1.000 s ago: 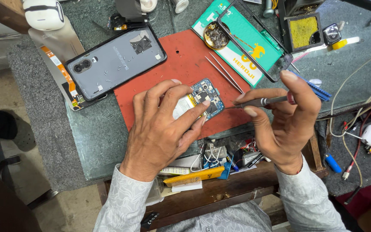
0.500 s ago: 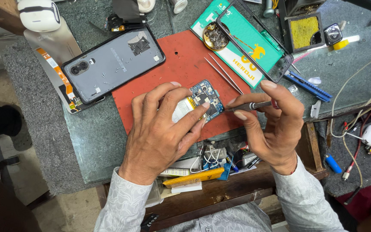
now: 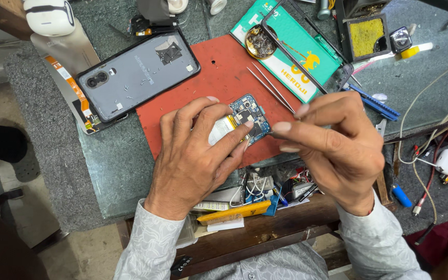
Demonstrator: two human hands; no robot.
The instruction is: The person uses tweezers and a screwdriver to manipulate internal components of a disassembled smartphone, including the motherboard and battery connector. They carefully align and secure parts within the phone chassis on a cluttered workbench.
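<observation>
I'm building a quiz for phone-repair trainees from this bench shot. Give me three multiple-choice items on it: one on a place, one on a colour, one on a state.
1. Where does the grey back cover lie?
A. on the green box
B. at the mat's far left corner
C. in the drawer

2. What colour is the work mat?
A. red
B. blue
C. white

3. How is the opened phone held?
A. lifted in the air
B. lying untouched
C. pressed down on the mat by the left hand

Answers:
1 B, the back cover overlaps the mat's far left corner.
2 A, the work mat is red.
3 C, the left hand lies over the opened phone, while the right hand pinches a thin tool at the phone's edge.
</observation>
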